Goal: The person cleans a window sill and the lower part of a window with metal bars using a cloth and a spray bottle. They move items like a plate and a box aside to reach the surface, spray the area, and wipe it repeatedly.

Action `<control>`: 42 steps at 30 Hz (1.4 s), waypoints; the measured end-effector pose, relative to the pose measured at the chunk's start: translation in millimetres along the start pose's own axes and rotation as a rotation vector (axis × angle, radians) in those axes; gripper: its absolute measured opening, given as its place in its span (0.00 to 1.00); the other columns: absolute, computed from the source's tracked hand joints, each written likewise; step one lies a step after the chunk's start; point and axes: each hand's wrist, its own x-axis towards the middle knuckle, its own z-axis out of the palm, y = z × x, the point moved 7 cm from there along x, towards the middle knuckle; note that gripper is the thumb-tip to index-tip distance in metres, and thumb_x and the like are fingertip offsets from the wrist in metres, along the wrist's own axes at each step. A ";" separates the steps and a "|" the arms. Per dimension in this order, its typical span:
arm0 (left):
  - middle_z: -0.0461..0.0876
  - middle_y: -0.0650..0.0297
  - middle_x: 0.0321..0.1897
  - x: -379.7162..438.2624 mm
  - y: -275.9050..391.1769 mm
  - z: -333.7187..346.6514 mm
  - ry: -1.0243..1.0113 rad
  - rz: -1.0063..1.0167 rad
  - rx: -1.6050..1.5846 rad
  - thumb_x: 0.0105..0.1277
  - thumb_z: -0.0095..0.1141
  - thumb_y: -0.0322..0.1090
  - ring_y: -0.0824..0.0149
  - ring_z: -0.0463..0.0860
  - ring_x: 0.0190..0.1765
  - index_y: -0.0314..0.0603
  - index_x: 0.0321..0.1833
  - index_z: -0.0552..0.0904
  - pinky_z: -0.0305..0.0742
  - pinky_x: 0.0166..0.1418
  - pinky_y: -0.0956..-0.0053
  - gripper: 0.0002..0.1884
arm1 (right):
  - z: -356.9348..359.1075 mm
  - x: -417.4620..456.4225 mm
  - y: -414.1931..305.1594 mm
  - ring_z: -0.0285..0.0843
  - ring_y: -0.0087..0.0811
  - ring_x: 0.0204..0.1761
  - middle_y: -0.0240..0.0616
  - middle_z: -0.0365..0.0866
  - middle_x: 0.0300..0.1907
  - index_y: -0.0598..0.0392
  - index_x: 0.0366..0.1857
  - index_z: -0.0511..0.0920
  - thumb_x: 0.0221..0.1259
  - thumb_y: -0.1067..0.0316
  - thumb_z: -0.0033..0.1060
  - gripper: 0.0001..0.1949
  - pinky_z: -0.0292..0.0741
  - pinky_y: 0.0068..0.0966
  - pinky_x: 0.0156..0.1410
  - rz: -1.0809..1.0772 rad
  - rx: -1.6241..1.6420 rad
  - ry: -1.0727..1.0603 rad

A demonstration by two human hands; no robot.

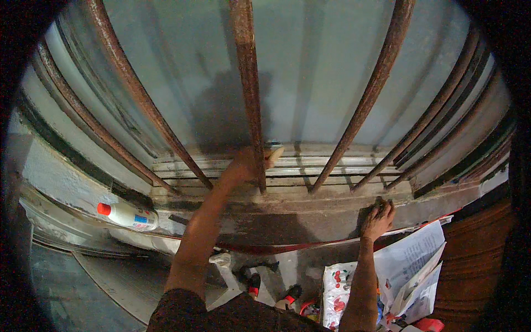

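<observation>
My left hand [249, 161] reaches past a rusty metal bar [249, 79] to the lower window track [323, 161]. It grips a small pale tan object [275, 155], partly hidden by the bar and my fingers; its exact kind is unclear. Frosted window glass [332, 83] rises behind the bars and carries dark shadows. On the right, my right hand [376, 220] rests with bent fingers on the worn sill [265, 226]. Something dark shows at its fingertips, and I cannot tell whether it is held or is dirt or shadow.
A white bottle with a red cap [128, 216] lies on its side at the sill's left end. Below my right arm are a cherry-printed white package [334, 290] and printed papers [410, 261]. Brown curtain-like fabric [473, 265] hangs at right. My shoes [254, 284] show on the floor.
</observation>
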 end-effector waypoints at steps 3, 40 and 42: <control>0.83 0.51 0.29 -8.9 14.0 -29.3 0.169 0.099 -0.424 0.65 0.55 0.46 0.49 0.82 0.34 0.38 0.41 0.82 0.75 0.42 0.57 0.16 | 3.2 0.9 -6.1 0.65 0.51 0.66 0.45 0.65 0.68 0.50 0.61 0.71 0.69 0.43 0.41 0.26 0.57 0.50 0.68 -0.050 0.041 0.016; 0.80 0.62 0.35 62.6 58.8 41.5 -0.179 0.119 -1.326 0.73 0.52 0.34 0.67 0.82 0.35 0.35 0.49 0.76 0.80 0.39 0.70 0.10 | -4.7 2.3 -12.6 0.66 0.50 0.65 0.44 0.66 0.67 0.54 0.59 0.73 0.67 0.49 0.45 0.24 0.61 0.50 0.64 0.014 0.026 -0.024; 0.79 0.62 0.36 64.1 70.7 42.3 -0.260 0.155 -1.380 0.72 0.54 0.36 0.68 0.81 0.36 0.34 0.48 0.76 0.81 0.40 0.71 0.11 | -8.9 1.6 -7.8 0.66 0.50 0.64 0.45 0.66 0.67 0.55 0.59 0.73 0.67 0.50 0.45 0.24 0.61 0.50 0.64 0.023 0.023 -0.017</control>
